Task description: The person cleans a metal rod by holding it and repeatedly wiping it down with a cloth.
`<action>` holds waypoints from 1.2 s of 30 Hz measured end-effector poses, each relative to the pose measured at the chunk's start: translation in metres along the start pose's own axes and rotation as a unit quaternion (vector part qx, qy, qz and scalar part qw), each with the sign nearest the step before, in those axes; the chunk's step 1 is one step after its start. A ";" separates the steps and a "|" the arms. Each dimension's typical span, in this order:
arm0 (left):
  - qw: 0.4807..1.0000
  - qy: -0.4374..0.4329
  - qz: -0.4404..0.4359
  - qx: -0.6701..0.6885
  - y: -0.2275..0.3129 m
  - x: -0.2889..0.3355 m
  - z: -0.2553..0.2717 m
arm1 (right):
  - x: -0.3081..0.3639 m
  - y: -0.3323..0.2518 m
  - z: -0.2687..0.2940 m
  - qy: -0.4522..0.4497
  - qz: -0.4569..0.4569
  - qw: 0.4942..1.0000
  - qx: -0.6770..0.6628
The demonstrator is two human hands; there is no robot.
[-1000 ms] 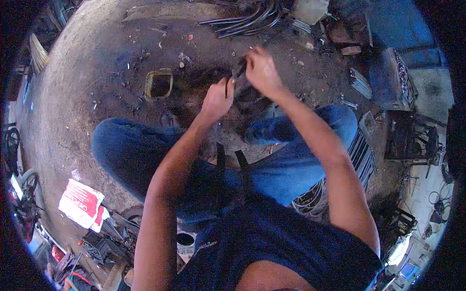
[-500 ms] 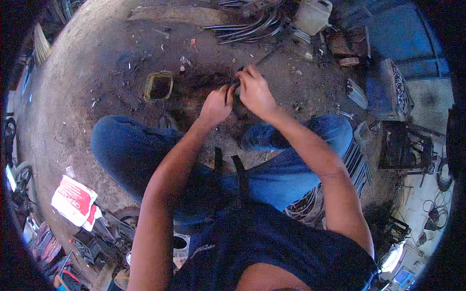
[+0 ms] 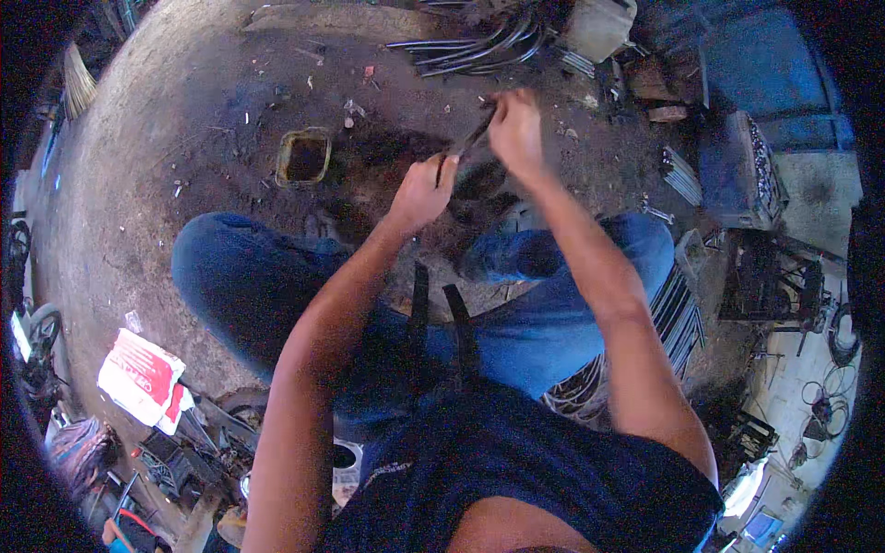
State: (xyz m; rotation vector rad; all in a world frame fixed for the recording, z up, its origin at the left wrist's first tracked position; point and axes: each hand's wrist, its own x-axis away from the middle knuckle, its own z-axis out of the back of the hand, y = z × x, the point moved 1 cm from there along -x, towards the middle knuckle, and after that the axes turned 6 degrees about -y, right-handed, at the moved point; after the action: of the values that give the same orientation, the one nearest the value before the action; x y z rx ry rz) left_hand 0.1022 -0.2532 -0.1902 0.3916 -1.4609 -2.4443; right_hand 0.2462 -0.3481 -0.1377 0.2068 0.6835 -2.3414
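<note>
My left hand (image 3: 425, 192) is closed around the near end of a dark, thin, rod-like piece (image 3: 476, 140). Farther out and to the right, my right hand (image 3: 517, 131) has its fingers curled on the far end of the same piece. It slants up and to the right between both hands, above the dark, stained floor in front of my crossed legs. Blur and dim light hide its exact kind. Left of my left hand, a squarish, yellow-rimmed container (image 3: 304, 158) with dark contents stands on the floor.
Bent metal tubes (image 3: 489, 55) and a pale plastic jerrycan (image 3: 599, 28) lie at the far side. Bundled rods (image 3: 681, 175) are to the right, with more thin rods (image 3: 678, 318) by my right knee. A red-and-white bag (image 3: 141, 380) lies at the left.
My right hand has moved away from my left, outward and to the right, baring a length of the dark rod between them. My left hand has shifted slightly right.
</note>
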 end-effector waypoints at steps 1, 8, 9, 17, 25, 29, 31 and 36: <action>0.999 -0.025 0.014 0.023 -0.003 0.001 -0.001 | 0.014 -0.005 -0.004 0.000 0.043 0.998 -0.036; 0.996 -0.072 0.047 0.020 0.008 -0.006 0.004 | -0.025 0.023 0.004 0.027 0.010 0.999 -0.022; 0.996 -0.071 0.048 0.022 0.006 -0.001 0.002 | -0.007 0.016 0.001 0.027 0.016 0.999 -0.010; 0.998 -0.057 0.028 0.030 0.008 -0.006 0.002 | -0.022 0.020 0.006 0.021 0.018 0.999 -0.016; 0.998 -0.047 0.020 0.029 0.006 -0.004 0.000 | 0.011 0.001 -0.007 0.044 0.124 0.991 -0.006; 0.999 -0.020 0.010 0.036 -0.020 0.002 -0.002 | 0.008 -0.006 -0.011 0.016 0.070 0.997 -0.040; 1.000 -0.010 -0.018 0.020 -0.019 0.002 -0.004 | 0.049 -0.037 -0.008 -0.026 0.149 0.982 -0.109; 0.999 -0.023 0.041 0.019 0.014 -0.006 0.009 | -0.007 0.004 -0.004 0.045 0.059 0.996 -0.059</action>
State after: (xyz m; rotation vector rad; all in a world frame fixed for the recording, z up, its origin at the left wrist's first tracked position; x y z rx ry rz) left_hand 0.1059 -0.2502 -0.1726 0.2795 -1.5129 -2.3786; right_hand 0.2538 -0.3439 -0.1406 0.2929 0.8271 -2.1826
